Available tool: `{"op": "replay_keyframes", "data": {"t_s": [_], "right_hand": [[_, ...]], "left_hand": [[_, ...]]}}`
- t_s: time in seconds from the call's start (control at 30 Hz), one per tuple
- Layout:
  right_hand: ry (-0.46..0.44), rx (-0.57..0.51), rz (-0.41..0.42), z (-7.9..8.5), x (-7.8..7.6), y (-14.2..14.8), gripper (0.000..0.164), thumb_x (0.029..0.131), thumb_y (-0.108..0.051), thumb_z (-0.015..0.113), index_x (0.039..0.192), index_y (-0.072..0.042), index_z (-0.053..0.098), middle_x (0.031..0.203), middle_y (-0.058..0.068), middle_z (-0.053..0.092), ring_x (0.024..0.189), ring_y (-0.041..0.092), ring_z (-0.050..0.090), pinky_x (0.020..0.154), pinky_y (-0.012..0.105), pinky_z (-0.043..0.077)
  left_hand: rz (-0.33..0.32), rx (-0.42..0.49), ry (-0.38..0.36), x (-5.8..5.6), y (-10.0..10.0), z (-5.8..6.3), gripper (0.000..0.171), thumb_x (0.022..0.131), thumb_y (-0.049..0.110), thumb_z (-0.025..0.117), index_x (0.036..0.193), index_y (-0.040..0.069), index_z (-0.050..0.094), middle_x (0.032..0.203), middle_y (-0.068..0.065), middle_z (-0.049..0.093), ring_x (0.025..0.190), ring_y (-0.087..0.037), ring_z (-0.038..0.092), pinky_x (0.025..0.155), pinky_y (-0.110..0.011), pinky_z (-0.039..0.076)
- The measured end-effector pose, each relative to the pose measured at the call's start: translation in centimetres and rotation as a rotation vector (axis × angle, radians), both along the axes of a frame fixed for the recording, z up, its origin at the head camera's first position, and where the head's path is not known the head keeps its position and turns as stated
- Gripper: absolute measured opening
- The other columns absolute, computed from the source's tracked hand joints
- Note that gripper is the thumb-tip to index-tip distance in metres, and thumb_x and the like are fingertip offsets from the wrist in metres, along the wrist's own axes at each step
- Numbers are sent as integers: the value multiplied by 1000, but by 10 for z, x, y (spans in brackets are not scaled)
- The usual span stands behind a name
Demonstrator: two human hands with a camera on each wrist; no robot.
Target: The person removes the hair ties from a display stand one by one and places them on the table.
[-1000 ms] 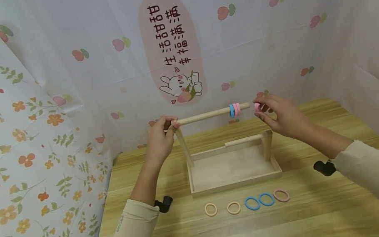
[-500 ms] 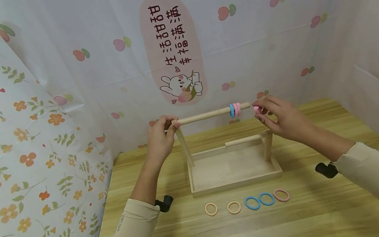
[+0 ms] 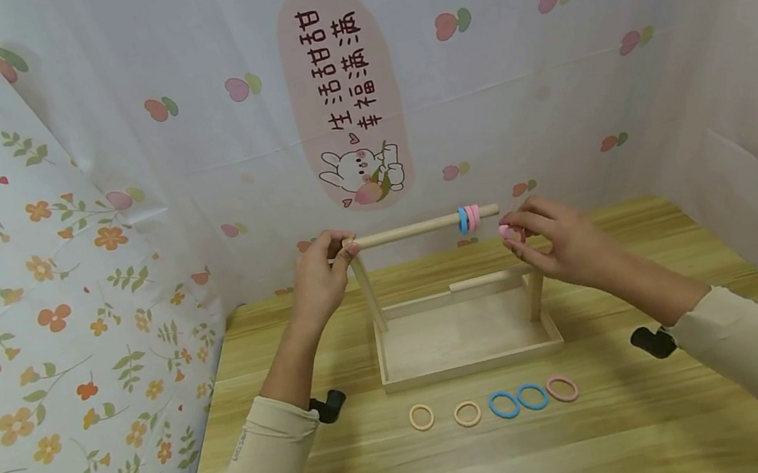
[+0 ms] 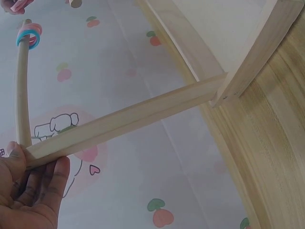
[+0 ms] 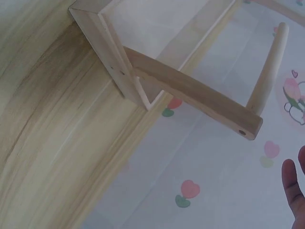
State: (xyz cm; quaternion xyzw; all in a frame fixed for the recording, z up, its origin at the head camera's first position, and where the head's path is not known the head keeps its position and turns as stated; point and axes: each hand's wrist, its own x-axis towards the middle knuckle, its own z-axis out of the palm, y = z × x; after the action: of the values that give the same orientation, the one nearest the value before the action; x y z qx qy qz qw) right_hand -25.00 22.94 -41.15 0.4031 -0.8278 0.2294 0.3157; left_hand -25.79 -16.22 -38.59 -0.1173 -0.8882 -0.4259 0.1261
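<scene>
My left hand (image 3: 324,271) grips the top of the tall post (image 4: 128,119) of a wooden rack, where the upper rod (image 3: 409,231) joins it. Close to that rod's free end hang a blue ring (image 3: 463,221) and pink rings (image 3: 474,217). Just below and right of the rod's tip, apart from it, my right hand (image 3: 563,242) pinches another pink ring (image 3: 508,233) between thumb and fingers; it is tilted. In the right wrist view only some fingertips (image 5: 289,179) show at the right edge, and the held ring is out of sight there.
The rack's tray base (image 3: 475,372) stands on the wooden table, with a shorter post (image 5: 190,90) and lower rod (image 3: 486,280) at its right. In front lie two yellowish rings (image 3: 420,406), two blue rings (image 3: 502,393) and a pink ring (image 3: 560,378). A printed curtain (image 3: 224,179) hangs behind.
My right hand has moved slightly left and down with the pink ring, which has turned to show more of its opening. The left hand and the rings on the rod have stayed put.
</scene>
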Motion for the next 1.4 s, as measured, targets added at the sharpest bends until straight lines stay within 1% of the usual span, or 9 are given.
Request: {"op": "replay_keyframes", "data": {"t_s": [0.07, 0.13, 0.23, 0.43, 0.53, 0.8, 1.03, 1.2, 1.4], "right_hand": [[10, 8, 11, -1, 1, -2, 23, 105, -18, 79, 120, -1, 78, 104, 10, 70, 85, 20, 67, 74, 23, 52], [23, 26, 17, -1, 1, -4, 35, 113, -35, 67, 118, -2, 78, 102, 9, 69, 84, 19, 66, 73, 26, 53], [40, 64, 31, -2, 3, -8, 51, 116, -48, 52, 115, -3, 77, 100, 7, 67, 81, 17, 65, 69, 29, 54], [41, 106, 76, -6, 7, -11, 28, 112, -30, 68, 115, -4, 77, 99, 6, 64, 78, 14, 65, 61, 29, 58], [36, 102, 96, -8, 8, -13, 23, 110, -26, 71, 114, -4, 78, 99, 5, 63, 78, 14, 67, 60, 28, 60], [56, 110, 132, -14, 9, -19, 51, 116, -45, 50, 110, -4, 79, 96, 5, 65, 79, 11, 63, 65, 25, 55], [45, 132, 160, -18, 16, -24, 41, 116, -39, 55, 115, -6, 79, 99, 4, 65, 85, 11, 58, 70, 27, 54], [41, 120, 189, -20, 19, -28, 43, 117, -39, 52, 117, -5, 78, 102, 5, 67, 84, 11, 63, 69, 29, 59], [32, 135, 180, -24, 24, -32, 44, 117, -40, 52, 119, -5, 78, 105, 5, 65, 81, 10, 64, 65, 29, 58]], "left_hand": [[-1, 1, -1, 0, 0, 0, 34, 110, 28, 67, 134, 5, 72, 121, -17, 82, 113, -33, 79, 100, -50, 65], [-4, 3, -2, 0, 0, 0, 34, 110, 27, 66, 134, 5, 72, 120, -17, 82, 113, -33, 79, 100, -50, 65], [-4, 7, -7, 0, -1, -1, 33, 110, 27, 66, 133, 4, 72, 120, -17, 82, 113, -33, 79, 100, -50, 65], [-4, 3, -2, 0, -1, -1, 34, 110, 27, 66, 135, 5, 72, 121, -17, 82, 114, -33, 79, 100, -51, 65], [-4, 4, 2, 0, -1, 0, 34, 110, 27, 67, 135, 5, 72, 121, -17, 82, 114, -33, 79, 99, -51, 65], [-12, 3, 18, -1, -3, 0, 34, 109, 27, 68, 133, 4, 74, 119, -18, 82, 111, -34, 79, 97, -52, 65], [-6, -26, -2, -2, -5, 3, 36, 108, 31, 69, 133, 7, 75, 120, -16, 83, 112, -35, 79, 97, -54, 64], [6, -65, -11, -3, -7, 5, 36, 108, 33, 70, 133, 8, 76, 121, -14, 83, 115, -35, 78, 100, -55, 63], [13, -118, 26, -4, -7, 8, 39, 106, 30, 72, 138, 9, 79, 133, -14, 80, 120, -36, 78, 94, -53, 66]]}}
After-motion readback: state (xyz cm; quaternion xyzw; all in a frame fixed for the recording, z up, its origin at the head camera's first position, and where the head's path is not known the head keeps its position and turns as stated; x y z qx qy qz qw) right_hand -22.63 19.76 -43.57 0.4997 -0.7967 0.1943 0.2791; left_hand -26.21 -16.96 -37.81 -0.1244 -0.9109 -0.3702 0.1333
